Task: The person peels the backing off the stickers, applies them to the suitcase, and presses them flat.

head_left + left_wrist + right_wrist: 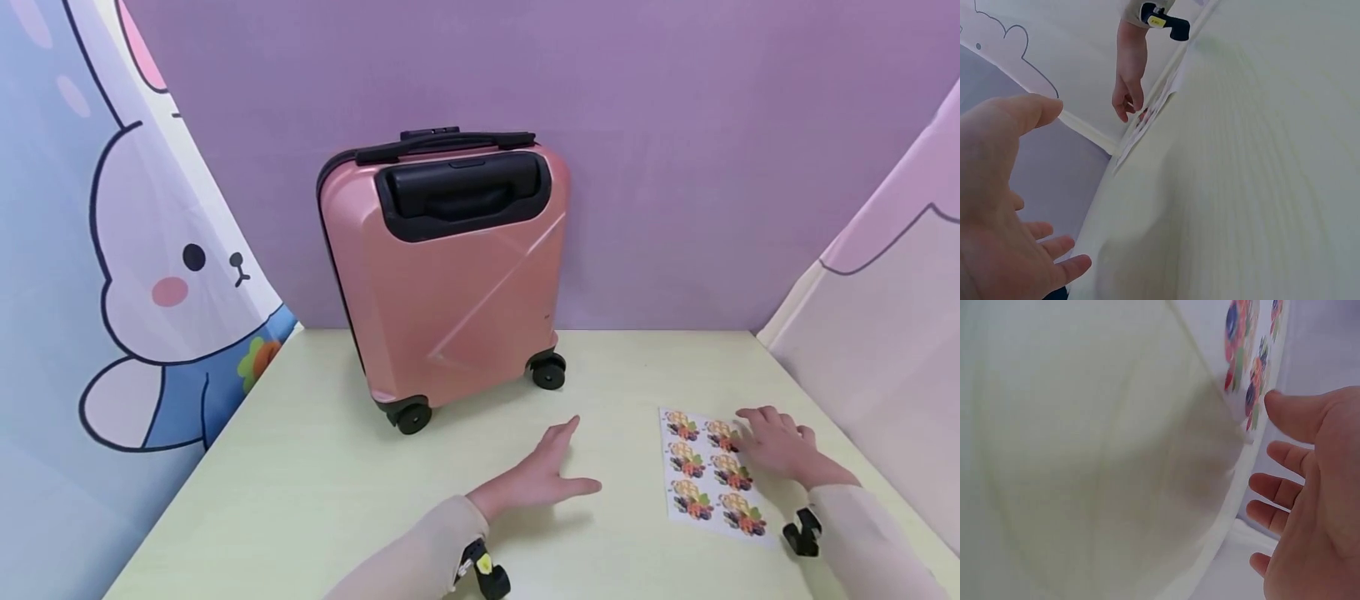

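Observation:
A white sheet printed with several bunches of colourful fruit lies flat on the right part of the table. My right hand hovers at its upper right edge, fingers loosely bent and thumb toward the print. In the right wrist view the fingers hold nothing, and the sheet's corner shows just past the thumb. Between the suitcase and the sheet, my left hand is above the table, thumb and fingers spread, with nothing in it. A pink hard-shell suitcase stands upright behind the left hand, its black handle folded down.
The pale table runs back to a purple backdrop. A cloth with a cartoon rabbit hangs along the left side, and another light cloth borders the right. Black wheels carry the suitcase.

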### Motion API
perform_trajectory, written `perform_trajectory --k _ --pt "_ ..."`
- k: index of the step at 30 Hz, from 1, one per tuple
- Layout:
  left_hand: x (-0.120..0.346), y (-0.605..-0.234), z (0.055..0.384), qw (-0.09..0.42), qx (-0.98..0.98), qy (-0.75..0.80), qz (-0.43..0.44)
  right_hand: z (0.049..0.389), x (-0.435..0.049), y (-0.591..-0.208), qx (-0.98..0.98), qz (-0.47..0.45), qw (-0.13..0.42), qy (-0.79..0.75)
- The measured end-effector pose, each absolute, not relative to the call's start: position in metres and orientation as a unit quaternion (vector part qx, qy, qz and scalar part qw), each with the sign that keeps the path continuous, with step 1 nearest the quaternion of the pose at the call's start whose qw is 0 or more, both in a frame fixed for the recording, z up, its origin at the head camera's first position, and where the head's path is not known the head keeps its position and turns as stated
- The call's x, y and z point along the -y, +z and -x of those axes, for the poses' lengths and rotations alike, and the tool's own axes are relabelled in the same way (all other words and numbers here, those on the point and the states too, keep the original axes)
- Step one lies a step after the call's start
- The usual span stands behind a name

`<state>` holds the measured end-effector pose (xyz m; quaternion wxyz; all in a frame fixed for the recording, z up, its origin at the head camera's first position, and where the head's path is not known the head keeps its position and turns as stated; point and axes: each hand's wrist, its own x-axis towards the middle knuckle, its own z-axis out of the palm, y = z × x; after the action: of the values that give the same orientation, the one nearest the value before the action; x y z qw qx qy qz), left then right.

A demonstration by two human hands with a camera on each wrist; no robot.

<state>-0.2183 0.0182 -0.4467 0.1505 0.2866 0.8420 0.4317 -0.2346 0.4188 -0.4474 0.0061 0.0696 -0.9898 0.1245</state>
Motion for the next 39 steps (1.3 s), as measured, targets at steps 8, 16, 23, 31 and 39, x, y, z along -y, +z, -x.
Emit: perform_trajectory --k 8,16,23,31,39 --pt "-0.032 -0.451 0.214 0.182 -0.78 0.543 -0.25 0.234 -0.424 -0.449 0.991 -0.066 0.0 0.116" --pt "-0.041 -0.452 0.213 0.177 -0.774 0.565 -0.223 0.234 -0.426 -0.454 0.99 -0.07 0.009 0.12" --pt "-0.049 -0.451 0.215 0.165 -0.765 0.591 -0.197 0.236 -0.428 -0.454 0.986 -0.066 0.004 0.155" --pt "-0.05 -0.442 0.217 0.156 -0.754 0.608 -0.191 0.244 -0.426 -0.45 0.971 -0.045 0.003 0.236" --pt "-0.05 -0.431 0.225 0.141 -0.738 0.634 -0.182 0.244 -0.416 -0.438 0.944 -0.018 0.022 0.33"
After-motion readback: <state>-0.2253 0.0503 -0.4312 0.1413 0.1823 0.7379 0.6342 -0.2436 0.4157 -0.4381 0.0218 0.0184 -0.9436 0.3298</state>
